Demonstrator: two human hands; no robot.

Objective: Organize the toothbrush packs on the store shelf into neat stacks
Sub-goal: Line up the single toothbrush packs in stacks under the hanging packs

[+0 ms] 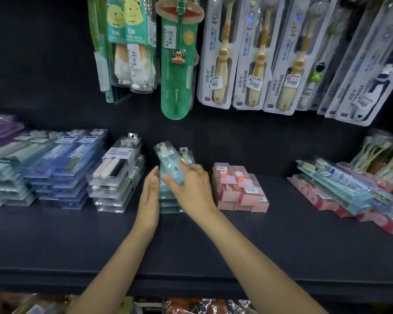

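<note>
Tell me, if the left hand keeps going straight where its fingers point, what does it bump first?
Probably the tilted light-blue pack that the right hand holds over the middle stack. The left hand points up and back beside it, already very close. Depth is hard to judge.

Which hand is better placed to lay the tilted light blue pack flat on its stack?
The right hand. Its fingers already hold the light blue pack above the stack. The left hand only rests flat against the stack's left side, so it can steady it.
</note>
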